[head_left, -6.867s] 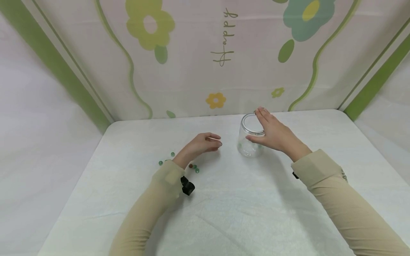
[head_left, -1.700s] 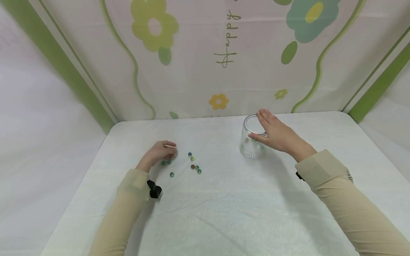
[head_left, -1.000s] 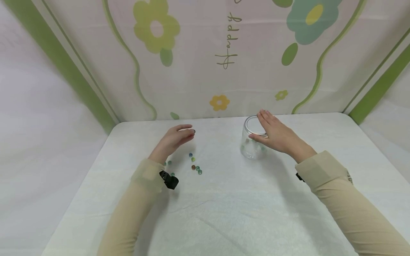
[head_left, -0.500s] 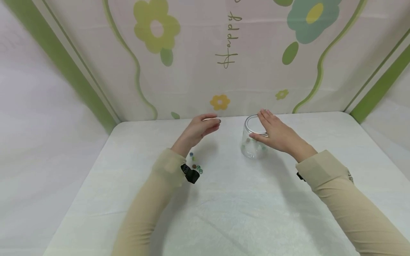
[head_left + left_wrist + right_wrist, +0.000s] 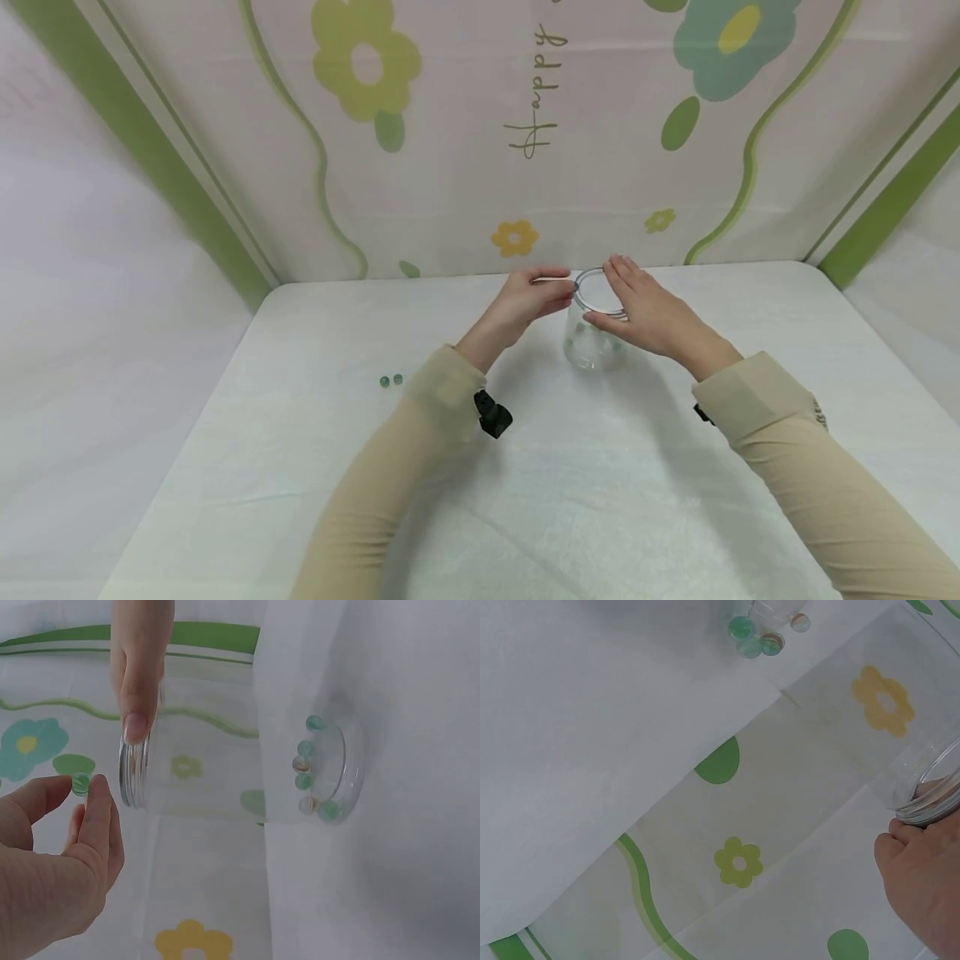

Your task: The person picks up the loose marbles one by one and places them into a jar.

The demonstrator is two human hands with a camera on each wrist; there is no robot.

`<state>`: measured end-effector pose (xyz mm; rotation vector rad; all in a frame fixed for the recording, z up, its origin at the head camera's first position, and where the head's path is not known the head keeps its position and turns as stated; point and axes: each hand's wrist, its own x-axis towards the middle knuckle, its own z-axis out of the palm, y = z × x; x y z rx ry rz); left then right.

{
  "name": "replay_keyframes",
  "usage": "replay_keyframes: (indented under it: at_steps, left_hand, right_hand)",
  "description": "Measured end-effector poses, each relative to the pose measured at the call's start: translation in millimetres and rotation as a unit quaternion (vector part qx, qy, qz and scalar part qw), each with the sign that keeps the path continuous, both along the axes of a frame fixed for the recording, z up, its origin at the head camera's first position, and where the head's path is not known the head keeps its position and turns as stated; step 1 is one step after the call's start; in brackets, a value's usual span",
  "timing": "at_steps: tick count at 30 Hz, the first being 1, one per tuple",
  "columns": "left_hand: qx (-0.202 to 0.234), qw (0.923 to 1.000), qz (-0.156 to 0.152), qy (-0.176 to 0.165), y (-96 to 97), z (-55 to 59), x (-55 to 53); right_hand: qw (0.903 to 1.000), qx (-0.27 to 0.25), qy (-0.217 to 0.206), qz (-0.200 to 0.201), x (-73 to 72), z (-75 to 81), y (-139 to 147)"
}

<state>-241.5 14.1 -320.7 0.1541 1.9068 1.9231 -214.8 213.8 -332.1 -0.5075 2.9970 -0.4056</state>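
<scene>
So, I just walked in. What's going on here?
A person is handling small marbles and a clear glass jar. The left hand pinches a green marble close to the jar's open mouth, not yet inside. The right hand holds the jar at its rim while it stands upright. Several marbles already lie at the bottom of the jar, and two green marbles sit on the white tabletop.

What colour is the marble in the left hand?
The marble pinched by the left hand is green with streaks, best seen in the left wrist view.
</scene>
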Motion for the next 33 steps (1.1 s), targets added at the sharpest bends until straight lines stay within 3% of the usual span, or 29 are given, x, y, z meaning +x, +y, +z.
replay_keyframes:
  at_steps: [8, 20, 25, 33]
  left_hand:
    - [-0.017, 0.9998, 0.001, 0.007, 10.3, -0.5, 3.1]
    - [-0.007, 0.9998, 0.016, 0.008, 12.1, -2.7, 3.9]
    - [-0.036, 0.9993, 0.013, 0.007, 2.5, -6.3, 0.7]
    - [-0.086, 0.9961, 0.019, -0.006, -33.6, -16.0, -9.4]
  right_hand:
    - [1.0, -0.001, -0.001, 0.002, 0.0, -0.3, -0.3]
    - [1.0, -0.002, -0.001, 0.0, 0.9, 0.1, 0.1]
    - [1.0, -0.003, 0.006, -0.001, 0.8, -0.5, -1.0]
    - [1.0, -0.001, 0.006, 0.003, -0.1, -0.8, -2.0]
